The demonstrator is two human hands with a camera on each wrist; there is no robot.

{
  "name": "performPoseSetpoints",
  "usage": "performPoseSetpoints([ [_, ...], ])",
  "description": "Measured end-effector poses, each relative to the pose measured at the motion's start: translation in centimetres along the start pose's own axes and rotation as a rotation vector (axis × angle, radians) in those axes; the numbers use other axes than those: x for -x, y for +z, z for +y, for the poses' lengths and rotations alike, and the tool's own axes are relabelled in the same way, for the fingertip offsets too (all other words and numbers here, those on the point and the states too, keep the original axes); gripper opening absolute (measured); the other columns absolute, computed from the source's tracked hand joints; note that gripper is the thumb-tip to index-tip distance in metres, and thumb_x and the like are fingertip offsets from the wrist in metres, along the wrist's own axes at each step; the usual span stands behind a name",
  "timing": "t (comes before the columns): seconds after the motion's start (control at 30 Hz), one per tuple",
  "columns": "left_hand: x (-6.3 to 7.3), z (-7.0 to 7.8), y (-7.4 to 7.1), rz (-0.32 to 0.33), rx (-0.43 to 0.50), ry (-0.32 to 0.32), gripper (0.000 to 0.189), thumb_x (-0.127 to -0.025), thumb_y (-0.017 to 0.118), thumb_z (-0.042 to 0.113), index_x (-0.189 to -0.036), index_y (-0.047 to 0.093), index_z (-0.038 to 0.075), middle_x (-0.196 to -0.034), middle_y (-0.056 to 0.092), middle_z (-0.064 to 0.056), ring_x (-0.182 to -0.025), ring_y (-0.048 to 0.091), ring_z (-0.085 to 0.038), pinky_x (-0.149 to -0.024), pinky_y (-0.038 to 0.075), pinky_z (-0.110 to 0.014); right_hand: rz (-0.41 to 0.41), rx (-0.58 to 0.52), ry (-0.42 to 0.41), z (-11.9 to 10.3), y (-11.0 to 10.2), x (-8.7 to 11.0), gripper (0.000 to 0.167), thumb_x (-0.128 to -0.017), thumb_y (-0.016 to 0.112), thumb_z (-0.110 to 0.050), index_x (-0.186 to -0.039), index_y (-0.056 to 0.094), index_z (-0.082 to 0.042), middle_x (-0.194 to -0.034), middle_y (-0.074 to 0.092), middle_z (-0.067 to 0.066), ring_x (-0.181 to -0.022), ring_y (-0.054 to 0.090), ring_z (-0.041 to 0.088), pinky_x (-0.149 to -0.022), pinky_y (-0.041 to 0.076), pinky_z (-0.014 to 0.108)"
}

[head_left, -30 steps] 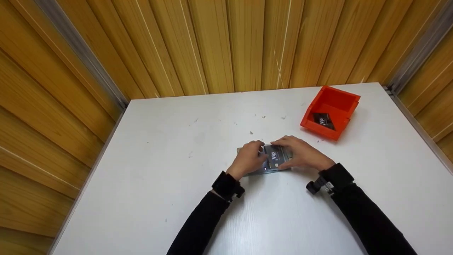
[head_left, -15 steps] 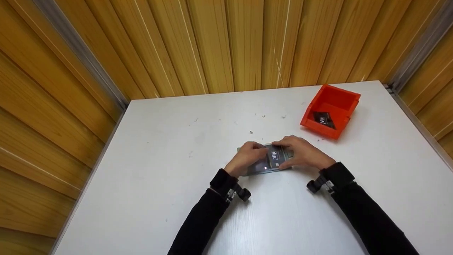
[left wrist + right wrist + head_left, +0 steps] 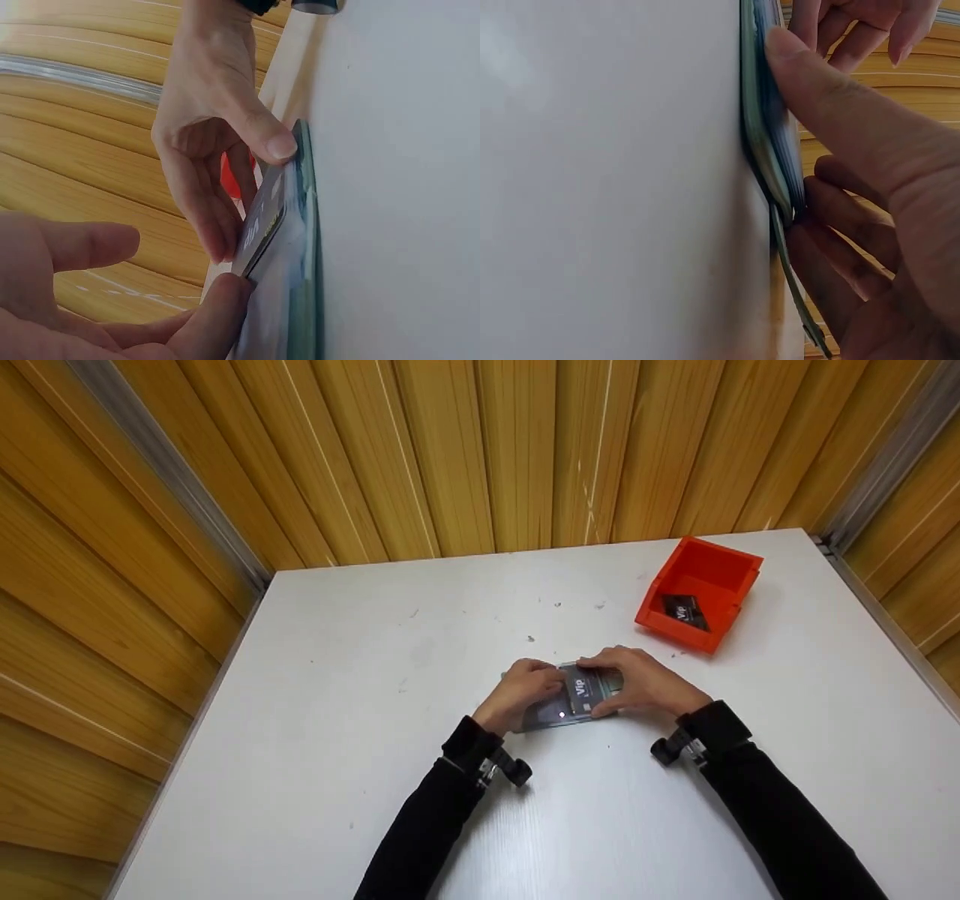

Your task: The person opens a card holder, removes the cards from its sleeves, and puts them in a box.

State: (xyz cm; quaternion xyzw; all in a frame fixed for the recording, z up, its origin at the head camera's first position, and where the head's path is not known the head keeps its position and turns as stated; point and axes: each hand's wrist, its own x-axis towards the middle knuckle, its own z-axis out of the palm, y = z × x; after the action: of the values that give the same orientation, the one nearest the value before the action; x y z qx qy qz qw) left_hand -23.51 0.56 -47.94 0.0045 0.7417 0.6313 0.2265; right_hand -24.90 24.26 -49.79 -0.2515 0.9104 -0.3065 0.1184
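Note:
A card holder point(image 3: 547, 718) with clear sleeves and a green cover lies open on the white table. A black "Vip" card point(image 3: 580, 691) sits at its right part, its edge raised slightly over the plastic in the left wrist view. My left hand point(image 3: 520, 691) reaches over the holder's left part; one fingertip point(image 3: 225, 296) presses the card's edge, while another digit stands apart. My right hand point(image 3: 643, 684) grips the holder's right end, thumb at the near edge and fingers at the far edge. In the right wrist view, a thin strap point(image 3: 799, 289) hangs off the cover point(image 3: 751, 135).
A red bin point(image 3: 733, 571) stands at the back right, with another black "Vip" card point(image 3: 684, 612) inside. Wood-look panels point(image 3: 450, 457) rise behind the table point(image 3: 360, 660) and along both sides. Small dark specks dot the tabletop beyond the hands.
My left wrist has turned, and its fingers have drawn slightly left, showing more of the holder. The right hand keeps its grip. The view has tilted a little.

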Motion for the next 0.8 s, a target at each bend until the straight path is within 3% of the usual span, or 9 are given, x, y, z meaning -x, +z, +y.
performPoseSetpoints([
  [0.1,-0.17,-0.22,-0.22,-0.042,0.095,0.019,0.034,-0.094,0.064,0.012,-0.116,0.067,-0.014,-0.096,0.070,-0.009,-0.085,0.064,-0.014,-0.078,0.056,-0.023,0.000,-0.003,0.010,0.11,-0.05,0.01,0.080,-0.071,0.096,-0.028,-0.143,0.063,-0.016,-0.130,0.068,0.007,-0.117,0.058,0.025,-0.108,0.049,0.049],
  [0.23,-0.28,-0.27,-0.36,-0.076,0.124,0.044,0.033,-0.094,0.061,0.008,-0.113,0.068,-0.017,-0.084,0.065,-0.004,-0.077,0.059,-0.011,-0.071,0.053,-0.020,0.004,-0.002,0.013,0.05,-0.15,0.01,0.080,-0.071,0.097,-0.029,-0.143,0.064,-0.017,-0.128,0.068,0.005,-0.115,0.058,0.024,-0.107,0.050,0.047],
  [0.43,-0.32,-0.18,-0.20,-0.071,0.180,0.006,0.034,-0.095,0.060,0.010,-0.118,0.066,-0.016,-0.093,0.068,-0.007,-0.086,0.065,-0.012,-0.084,0.057,-0.022,0.023,0.008,0.007,0.01,-0.13,-0.04,0.081,-0.070,0.097,-0.032,-0.142,0.065,-0.015,-0.121,0.068,0.005,-0.109,0.057,0.022,-0.102,0.051,0.044],
  [0.6,-0.31,-0.16,-0.09,-0.091,0.126,0.060,0.023,-0.098,0.058,0.002,-0.109,0.065,-0.018,-0.090,0.063,-0.007,-0.084,0.059,-0.013,-0.077,0.052,-0.022,0.046,0.011,0.002,0.21,0.08,-0.09,0.081,-0.068,0.098,-0.036,-0.139,0.067,-0.014,-0.117,0.068,0.004,-0.105,0.056,0.021,-0.096,0.051,0.040],
  [0.7,-0.31,-0.17,-0.10,-0.076,0.158,0.027,0.022,-0.098,0.058,0.002,-0.108,0.067,-0.015,-0.097,0.071,-0.010,-0.092,0.067,-0.012,-0.089,0.056,-0.024,0.056,0.016,-0.006,0.34,0.20,-0.02,0.080,-0.068,0.098,-0.036,-0.139,0.067,-0.014,-0.115,0.068,0.004,-0.104,0.056,0.020,-0.095,0.051,0.040],
  [0.8,-0.35,-0.08,-0.20,-0.045,0.236,-0.055,0.029,-0.098,0.058,0.009,-0.115,0.069,-0.012,-0.110,0.076,-0.019,-0.102,0.073,-0.015,-0.099,0.056,-0.030,0.060,0.022,-0.015,0.43,0.22,0.02,0.080,-0.069,0.097,-0.036,-0.139,0.067,-0.014,-0.115,0.068,0.004,-0.104,0.056,0.020,-0.096,0.051,0.041],
])
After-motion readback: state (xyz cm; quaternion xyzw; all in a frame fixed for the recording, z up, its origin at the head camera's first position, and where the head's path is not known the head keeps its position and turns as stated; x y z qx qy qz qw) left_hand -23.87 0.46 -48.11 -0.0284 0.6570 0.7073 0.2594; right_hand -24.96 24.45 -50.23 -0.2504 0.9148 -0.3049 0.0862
